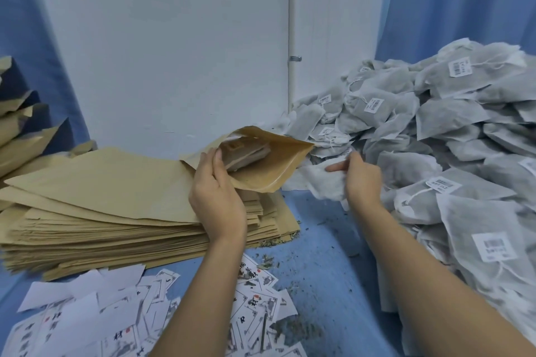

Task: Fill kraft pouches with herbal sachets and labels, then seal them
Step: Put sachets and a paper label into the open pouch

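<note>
The largest thing in view is the heap of grey mesh herbal sachets (452,136) with white barcode tags. It fills the right side of the blue-covered table (316,240) and rises against a blue curtain. On the left lies the thick stack of flat tan kraft pouches (95,211), unfilled as far as one can tell. At the far left edge more kraft pouches (20,127) lean in a row; whether those are filled or sealed cannot be told. Along the near edge spreads a loose scatter of white printed paper labels (116,319), some face down.

Above the stack's right end the open kraft pouch (275,171) is held tilted, its mouth gaping. At least one sachet lies inside it already; no label shows in it. The left hand (217,194) pinches the pouch's near lip, thumb inside the mouth and fingers closed behind the paper. The right hand (361,180), just beside the pouch at the foot of the heap, grips a pale mesh sachet (319,185), fingers curled round the fabric and the forefinger stretched out along it. Dry herb crumbs (301,269) speckle the cloth between the arms.

By this showing, the pouch in hand is part filled. The gripped sachet has yet to go in, a label must follow, and the seal is not yet pressed. With heap and stack both so large, most of the job appears to lie ahead.
</note>
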`<move>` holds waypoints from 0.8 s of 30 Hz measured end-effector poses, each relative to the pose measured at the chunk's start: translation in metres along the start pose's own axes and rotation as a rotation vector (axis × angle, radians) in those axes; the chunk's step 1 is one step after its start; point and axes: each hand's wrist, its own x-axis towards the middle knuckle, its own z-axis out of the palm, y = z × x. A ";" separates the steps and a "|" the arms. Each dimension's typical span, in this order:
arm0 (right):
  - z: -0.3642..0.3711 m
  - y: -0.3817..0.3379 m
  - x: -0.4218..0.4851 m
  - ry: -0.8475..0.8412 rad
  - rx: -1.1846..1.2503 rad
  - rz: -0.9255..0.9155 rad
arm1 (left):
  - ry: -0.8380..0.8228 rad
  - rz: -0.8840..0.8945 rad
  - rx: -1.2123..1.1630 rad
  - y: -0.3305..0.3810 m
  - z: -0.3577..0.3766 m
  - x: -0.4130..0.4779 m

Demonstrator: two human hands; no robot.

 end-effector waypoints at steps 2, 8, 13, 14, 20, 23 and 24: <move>-0.002 -0.011 -0.011 -0.384 0.243 0.173 | 0.007 -0.011 -0.011 -0.002 -0.001 0.001; 0.011 -0.033 -0.042 -0.951 0.357 0.150 | 0.033 0.000 -0.012 -0.004 -0.008 0.002; 0.041 -0.051 -0.070 -0.827 0.250 -0.004 | 0.000 0.026 0.007 -0.006 -0.019 0.001; 0.046 -0.055 -0.075 -0.801 0.242 -0.031 | -0.006 0.023 0.009 -0.007 -0.022 0.000; 0.092 -0.068 -0.101 -0.774 0.283 0.070 | -0.017 -0.003 -0.038 -0.003 -0.043 -0.006; 0.117 -0.064 -0.108 -0.721 0.185 0.116 | -0.005 0.010 -0.057 0.002 -0.055 -0.011; 0.123 -0.063 -0.111 -0.702 0.112 0.095 | 0.001 0.018 -0.056 0.003 -0.059 -0.011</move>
